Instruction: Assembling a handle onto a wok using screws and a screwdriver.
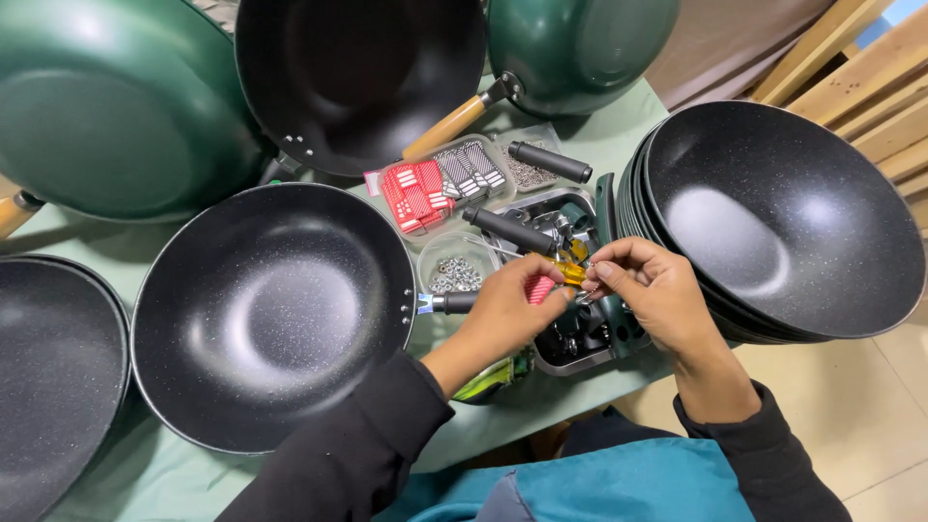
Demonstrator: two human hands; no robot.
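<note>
**Black speckled woks and small hardware on a green-covered counter**

Black wok [271, 314], nonstick, speckled: lies open side up on the counter [619, 135], short handle stub toward the hands. Left hand [507, 309]: fingers closed around a red-handled tool [539, 288] just beside that stub. Right hand [648, 290]: fingers pinched on a small yellow part [570, 274], touching the left hand's fingertips above a metal tray [541, 208] of black handles and fittings. Round clear tub [457, 269] of metal nuts: beside the left hand. Clear box [440, 184] of red and grey pieces: behind the tub. Stack of black woks [783, 217]: tilted on edge, right of the tray. Green woks [106, 106]: upturned at the far side.
</note>
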